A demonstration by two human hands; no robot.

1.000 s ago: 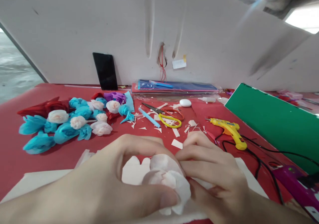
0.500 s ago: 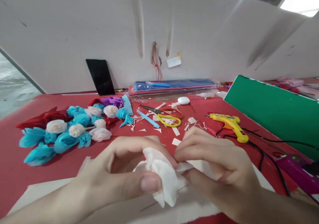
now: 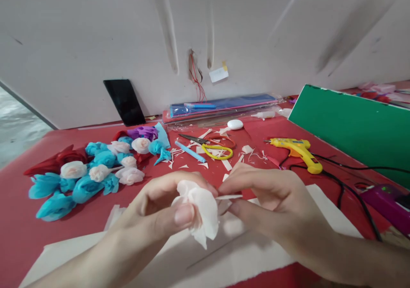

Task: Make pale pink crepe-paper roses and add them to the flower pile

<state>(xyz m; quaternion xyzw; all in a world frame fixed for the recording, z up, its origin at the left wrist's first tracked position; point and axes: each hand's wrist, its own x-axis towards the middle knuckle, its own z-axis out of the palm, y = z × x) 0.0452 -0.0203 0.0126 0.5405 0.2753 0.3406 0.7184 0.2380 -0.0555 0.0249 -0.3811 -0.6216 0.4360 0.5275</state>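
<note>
Swung round since the earliest frame, from facing the camera to nearly side-on, the flower sits between the hands. Far left, crinkled paper blooms, blue, red and whitish, lie heaped on the red desk. The left hand is nearer the bloom, curled closed round it, thumb pressed on thin, matte, cupped petals. Its long axis runs roughly crosswise, bloom leftward, base rightward, above a cream sheet. Behind lie scissors among pale scraps. The right hand appears to pinch a narrow pale tip at the base, thumb and forefinger almost meeting. Further right rests a smooth yellow glue gun.
</note>
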